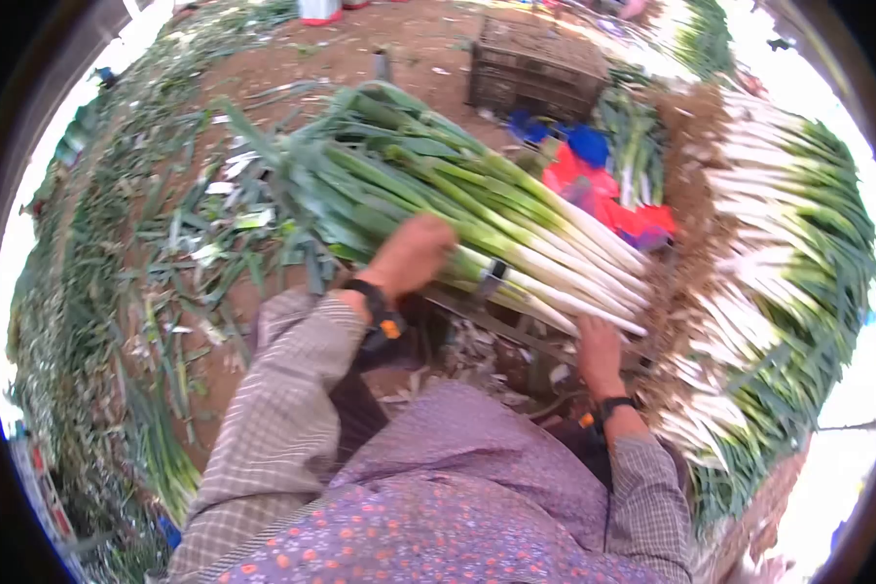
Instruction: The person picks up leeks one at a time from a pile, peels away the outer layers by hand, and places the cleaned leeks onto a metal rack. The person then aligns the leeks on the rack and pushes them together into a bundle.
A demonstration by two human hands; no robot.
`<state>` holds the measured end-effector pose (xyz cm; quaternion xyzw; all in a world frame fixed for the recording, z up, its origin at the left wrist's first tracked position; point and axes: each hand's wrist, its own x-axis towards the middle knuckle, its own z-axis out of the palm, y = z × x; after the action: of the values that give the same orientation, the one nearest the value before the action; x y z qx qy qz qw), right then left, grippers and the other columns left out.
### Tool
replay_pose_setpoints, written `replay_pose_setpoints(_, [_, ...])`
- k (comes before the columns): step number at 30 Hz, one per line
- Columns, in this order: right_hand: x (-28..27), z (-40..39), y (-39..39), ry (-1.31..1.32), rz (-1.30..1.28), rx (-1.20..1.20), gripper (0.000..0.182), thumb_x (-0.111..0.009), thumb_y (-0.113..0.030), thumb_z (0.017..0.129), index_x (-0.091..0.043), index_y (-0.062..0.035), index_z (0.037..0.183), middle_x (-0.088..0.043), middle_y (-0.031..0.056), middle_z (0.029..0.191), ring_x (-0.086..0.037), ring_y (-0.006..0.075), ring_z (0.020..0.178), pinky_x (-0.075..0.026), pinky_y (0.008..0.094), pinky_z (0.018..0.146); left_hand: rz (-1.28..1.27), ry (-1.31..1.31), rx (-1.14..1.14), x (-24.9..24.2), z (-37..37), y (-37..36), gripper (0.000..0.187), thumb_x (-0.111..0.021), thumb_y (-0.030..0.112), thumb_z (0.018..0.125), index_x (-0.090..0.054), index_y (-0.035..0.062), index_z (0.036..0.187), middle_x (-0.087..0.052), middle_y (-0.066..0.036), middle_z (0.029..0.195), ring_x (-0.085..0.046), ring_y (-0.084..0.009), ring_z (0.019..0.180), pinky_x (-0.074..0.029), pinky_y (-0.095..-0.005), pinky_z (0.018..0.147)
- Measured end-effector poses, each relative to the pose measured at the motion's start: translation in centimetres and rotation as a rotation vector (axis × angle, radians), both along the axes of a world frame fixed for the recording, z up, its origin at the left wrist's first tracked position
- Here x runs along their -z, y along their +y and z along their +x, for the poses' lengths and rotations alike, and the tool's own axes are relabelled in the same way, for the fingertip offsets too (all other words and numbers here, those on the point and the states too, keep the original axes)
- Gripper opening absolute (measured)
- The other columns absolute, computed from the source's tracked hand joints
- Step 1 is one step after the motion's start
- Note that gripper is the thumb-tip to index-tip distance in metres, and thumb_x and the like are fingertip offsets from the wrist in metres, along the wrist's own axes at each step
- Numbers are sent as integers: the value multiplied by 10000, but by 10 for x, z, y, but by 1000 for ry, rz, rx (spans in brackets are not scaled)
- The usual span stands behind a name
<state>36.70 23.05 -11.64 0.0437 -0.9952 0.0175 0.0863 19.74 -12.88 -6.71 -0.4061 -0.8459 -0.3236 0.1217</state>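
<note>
A thick bunch of leeks (496, 209) lies slantwise on a low metal rack (477, 310) before me, green leaves to the upper left and white ends to the lower right. My left hand (409, 255) is curled over the near side of the bunch, where the leaves begin. It is slightly blurred, and its fingers look closed around a leek. At the white ends, my right hand (600, 348) grips the nearest leek, its fingertips partly hidden. A dark band circles each wrist.
To the right, a long pile of leeks (779, 263) lies with soil-covered roots facing the rack. Behind the bunch stand a dark plastic crate (535, 66) and red and blue bags (584, 175). Cut leaves (97, 263) litter the ground on the left.
</note>
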Motion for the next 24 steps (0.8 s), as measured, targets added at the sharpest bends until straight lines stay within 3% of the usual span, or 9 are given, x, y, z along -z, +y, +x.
replay_pose_setpoints(1, [-3,-5,6,-41,-61,-5,307,-628,-55,730,-625,-125,1029,-603,94,944,-577,314,932,-453,450,812,-148,98,-154,-13,-1,-6,207,-589,-24,689,-605,50,881,-608,-126,897,-571,-352,896,-458,-436,820])
replay_pose_setpoints(3, [-11,-9,11,33,-65,-25,291,-615,-60,738,-634,-140,1017,-616,76,909,-591,286,888,-440,445,784,38,241,-268,-40,-8,-23,269,-572,-10,722,-629,58,976,-630,-133,1062,-566,-349,1035,-426,-458,927])
replay_pose_setpoints(4, [-14,-11,11,39,-28,-1,245,-578,-81,775,-631,-142,1007,-623,64,920,-588,280,906,-436,443,786,34,368,-361,-45,-16,-32,252,-576,40,765,-637,82,1005,-636,-107,1024,-572,-331,1008,-423,-448,915])
replay_pose_setpoints(7, [-20,-13,6,120,-5,51,230,-557,-106,809,-635,-178,1012,-627,33,935,-574,265,945,-415,432,806,-284,232,-696,-19,-33,-78,248,-586,183,887,-637,123,1122,-615,-72,1194,-534,-273,1172,-355,-462,1043])
replay_pose_setpoints(10, [-24,-8,10,110,-106,79,274,-569,-89,801,-642,-195,1042,-617,48,946,-573,284,961,-449,450,797,-335,211,-804,16,-24,-85,360,-505,240,951,-526,179,1306,-537,-74,1316,-462,-272,1263,-256,-461,1125])
replay_pose_setpoints(14, [4,-2,20,76,-208,107,273,-575,-87,823,-637,-179,1072,-592,106,973,-585,323,973,-537,444,765,-214,208,-763,36,-34,-89,367,-546,205,915,-537,145,1277,-547,-93,1296,-466,-310,1245,-296,-467,1085])
replay_pose_setpoints(17, [-12,-8,25,-98,-338,121,242,-584,-123,840,-631,-167,1074,-583,126,959,-609,338,938,-533,443,757,-93,225,-687,-3,-34,-67,342,-602,101,845,-581,101,1187,-569,-102,1250,-492,-325,1195,-328,-460,1054])
replay_pose_setpoints(20, [-46,-17,33,-135,-433,347,222,-613,-244,852,-625,-141,1048,-575,122,992,-613,351,926,-504,460,791,82,154,-419,-38,-4,-10,302,-632,1,770,-616,59,1067,-605,-108,1160,-529,-324,1130,-398,-418,1001])
replay_pose_setpoints(24, [-45,-15,48,-30,-307,306,137,-587,-178,835,-584,-109,953,-587,148,994,-631,376,883,-512,491,758,-20,-35,-127,-17,6,34,259,-648,32,763,-633,90,1016,-622,-87,1063,-534,-315,1100,-422,-411,961])
